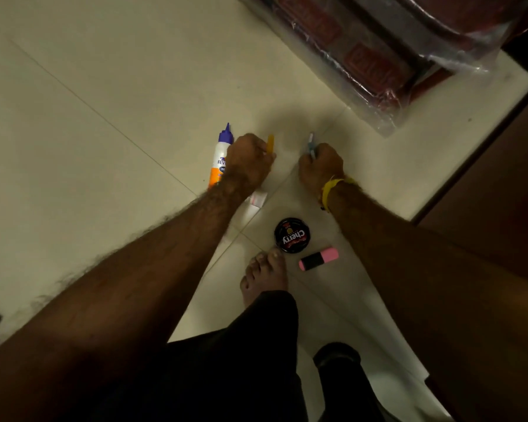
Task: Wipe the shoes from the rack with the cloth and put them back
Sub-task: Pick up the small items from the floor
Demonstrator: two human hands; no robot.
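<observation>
Down at the floor, his left hand [250, 161] grips a yellow pen [270, 143] and his right hand [320, 169] a blue pen [311, 144]. A glue bottle [221, 155] lies just left; bare tile [89, 71] spreads beyond, and a wrapped bundle [378, 56] crowds the right.

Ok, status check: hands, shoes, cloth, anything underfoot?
Left hand grips yellow marker; right hand grips blue pen. No shoes or cloth in view. Polish tin, pink highlighter, glue bottle on floor by foot.

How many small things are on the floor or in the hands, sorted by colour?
Pink: 1, the pink-and-black highlighter pen
Black: 1, the round black shoe polish tin
White and orange: 1, the glue bottle with blue cap
Yellow: 1, the thin stick in the left hand
Light blue: 1, the thin stick in the right hand
Total: 5
</observation>
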